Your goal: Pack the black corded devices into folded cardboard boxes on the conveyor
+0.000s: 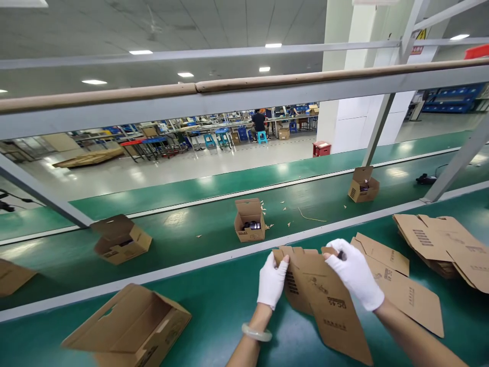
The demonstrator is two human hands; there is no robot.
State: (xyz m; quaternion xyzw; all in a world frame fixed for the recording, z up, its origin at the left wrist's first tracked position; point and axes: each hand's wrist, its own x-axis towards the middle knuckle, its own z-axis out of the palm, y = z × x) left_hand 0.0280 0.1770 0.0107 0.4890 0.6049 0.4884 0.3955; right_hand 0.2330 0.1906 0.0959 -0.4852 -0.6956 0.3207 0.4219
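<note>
Across the green belt (214, 239) we count three open cartons (250, 220), with a fourth cut by the left edge. On the green bench (229, 306), one larger open carton (130, 326) lies tipped, and one stack of flat blanks (446, 250) sits at right. One flat corrugated carton (332, 306) lies before us, overlapping a second blank (408, 295). Our white-gloved left hand (272, 280) and right hand (355, 272) each pinch its top flaps, wrists angled inward; something dark shows at the right fingers (336, 256), perhaps print.

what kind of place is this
Most likely a factory packing line: a long green belt carries open boxes, the gloved left hand and right hand grip a flat box, and a stack of flat ones lies nearby.
</note>
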